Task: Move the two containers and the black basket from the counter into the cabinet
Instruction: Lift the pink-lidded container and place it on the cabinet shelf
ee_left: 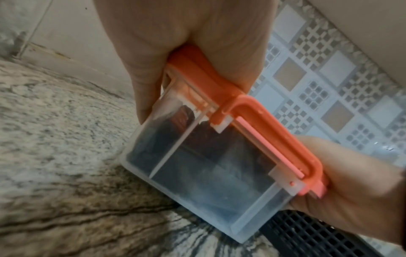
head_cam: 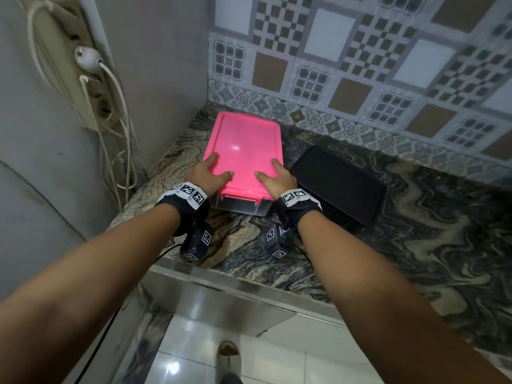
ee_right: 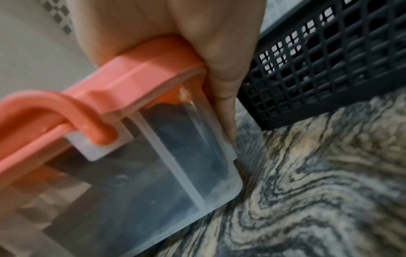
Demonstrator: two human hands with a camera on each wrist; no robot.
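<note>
A clear container with a pink lid [head_cam: 243,151] stands in the back left corner of the marbled counter [head_cam: 415,245]. My left hand [head_cam: 214,170] grips its near left corner, thumb on the lid and fingers down the side. My right hand [head_cam: 273,174] grips the near right corner the same way. The left wrist view shows the container [ee_left: 197,165] with its pink latch, held by my left hand [ee_left: 175,43]. In the right wrist view, my right hand [ee_right: 186,34] clasps the container [ee_right: 153,165]. The black lattice basket [head_cam: 338,184] [ee_right: 329,60] sits just right of it.
A power strip with white cables [head_cam: 83,65] hangs on the grey wall to the left. Patterned tiles [head_cam: 360,65] back the counter. The counter's front edge [head_cam: 249,284] runs below my wrists, with white floor tiles and a shoe [head_cam: 227,356] beneath.
</note>
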